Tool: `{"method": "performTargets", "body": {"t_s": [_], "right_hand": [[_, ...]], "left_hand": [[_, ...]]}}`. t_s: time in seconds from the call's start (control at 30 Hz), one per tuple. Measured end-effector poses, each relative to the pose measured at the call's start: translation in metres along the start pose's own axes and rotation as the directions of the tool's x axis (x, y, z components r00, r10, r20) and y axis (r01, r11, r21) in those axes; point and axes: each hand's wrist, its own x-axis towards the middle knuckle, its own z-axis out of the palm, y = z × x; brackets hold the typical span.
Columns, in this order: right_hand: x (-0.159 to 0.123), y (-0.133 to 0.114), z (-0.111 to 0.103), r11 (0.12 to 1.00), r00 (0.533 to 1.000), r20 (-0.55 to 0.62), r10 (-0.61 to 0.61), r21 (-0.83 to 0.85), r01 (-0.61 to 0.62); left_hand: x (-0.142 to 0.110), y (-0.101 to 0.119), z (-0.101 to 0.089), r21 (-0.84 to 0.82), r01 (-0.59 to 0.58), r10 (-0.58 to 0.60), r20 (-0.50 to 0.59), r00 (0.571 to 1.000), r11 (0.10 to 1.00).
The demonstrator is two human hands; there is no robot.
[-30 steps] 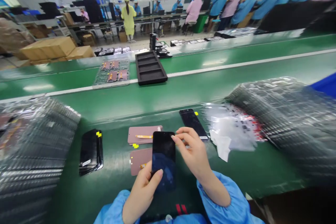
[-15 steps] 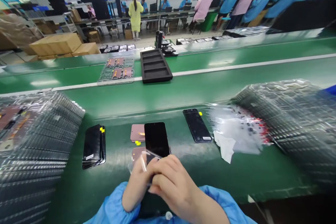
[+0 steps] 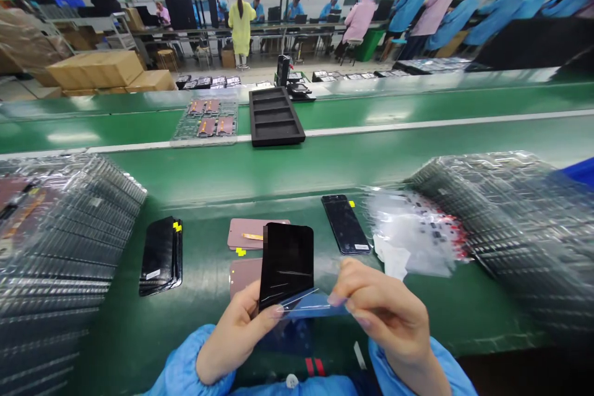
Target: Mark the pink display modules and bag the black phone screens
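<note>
My left hand (image 3: 239, 328) grips a black phone screen (image 3: 288, 257) at its lower left edge, thumb on the front, the screen tilted up. A clear protective film (image 3: 309, 304) stretches from the screen's lower end to my right hand (image 3: 385, 315), which pinches the film's corner between thumb and fingers. Behind the screen, and partly hidden by it, lie pinkish-brown flat panels; the upper panel (image 3: 244, 227) has an orange flex cable (image 3: 252, 237). A yellow tab (image 3: 240, 252) shows beside it.
Black screens (image 3: 158, 257) with yellow tabs are stacked at left; a single screen (image 3: 346, 223) lies at right beside clear film pieces (image 3: 417, 229). Tall stacks of clear trays (image 3: 106, 198), (image 3: 505, 198) flank the bench. A black foam tray (image 3: 276, 117) sits farther back. Other people work beyond.
My hands have separated, the right moving rightward with the film's corner. The black screen is now tilted up in my left hand, with the film stretched off its lower end.
</note>
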Motion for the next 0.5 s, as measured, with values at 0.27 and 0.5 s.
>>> {"method": "performTargets", "body": {"t_s": [0.27,0.5], "right_hand": [[-0.0033,-0.0014,-0.0011,0.999,1.000,0.010,0.014,0.028,-0.014],[-0.0053,-0.0047,0.0011,0.999,0.999,0.023,0.024,0.037,-0.025]], "left_hand": [[-0.0041,-0.0019,-0.0006,-0.006,0.037,-0.037,-0.001,0.999,0.999],[-0.0033,-0.0023,-0.0019,-0.007,0.052,-0.052,-0.009,0.999,0.999]]}}
